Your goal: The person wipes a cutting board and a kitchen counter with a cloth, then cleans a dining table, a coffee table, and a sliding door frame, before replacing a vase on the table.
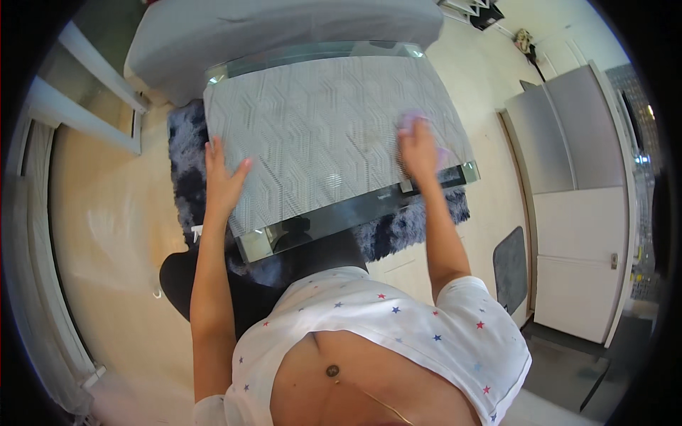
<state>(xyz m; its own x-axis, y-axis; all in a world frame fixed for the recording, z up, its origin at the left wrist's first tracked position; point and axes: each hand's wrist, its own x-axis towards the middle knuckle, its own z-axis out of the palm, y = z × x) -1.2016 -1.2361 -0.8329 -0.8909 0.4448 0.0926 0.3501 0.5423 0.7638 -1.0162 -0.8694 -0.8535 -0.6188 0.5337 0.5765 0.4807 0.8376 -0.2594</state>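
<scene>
A grey patterned cloth (320, 121) covers most of a glass-topped table (341, 213), whose clear rim shows along the near and far edges. My left hand (224, 177) lies on the cloth's left edge with its thumb and fingers spread. Toward the right side of the table, my right hand (418, 149) presses a lilac cloth (412, 117) against the grey surface. Part of that lilac cloth sticks out beyond the fingers and beside the wrist. The right hand is slightly blurred by motion, and its palm is hidden.
Under the table spreads a shaggy dark blue and grey rug (186, 156). A grey-covered sofa (284, 28) stands just behind the table. White curtains (35, 270) hang at the left, and white and grey cabinets (579, 263) line the right. A small grey mat (510, 270) lies before them.
</scene>
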